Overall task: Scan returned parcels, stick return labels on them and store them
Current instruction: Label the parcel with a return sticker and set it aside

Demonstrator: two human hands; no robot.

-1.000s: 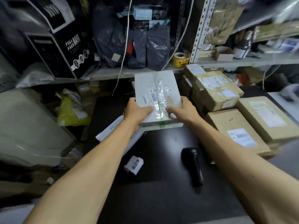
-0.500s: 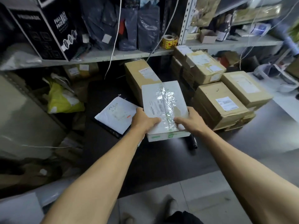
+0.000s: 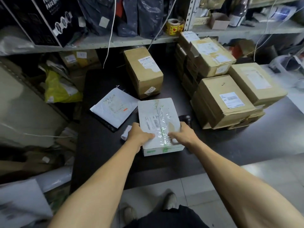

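A flat white parcel [image 3: 158, 116] with clear tape and a barcode label is over the middle of the black table [image 3: 102, 145]. My left hand [image 3: 139, 134] grips its near left corner, thumb on top. My right hand [image 3: 184, 134] grips its near right corner the same way. The black scanner [image 3: 185, 118] lies behind the parcel's right edge, mostly hidden. A small white label roll [image 3: 125, 133] pokes out just left of my left hand.
A white mailer [image 3: 113, 106] lies left of the parcel. A brown box [image 3: 143, 71] stands behind it, and stacked brown boxes [image 3: 225, 99] fill the right side. A shelf [image 3: 115, 41] above holds bags and a tape roll [image 3: 174, 26]. My shoes [image 3: 169, 201] stand on the tiled floor.
Both hands have brought the white parcel down from in front of the shelf towards me, low over the table. The view has pulled back, so the brown box and the floor now show.
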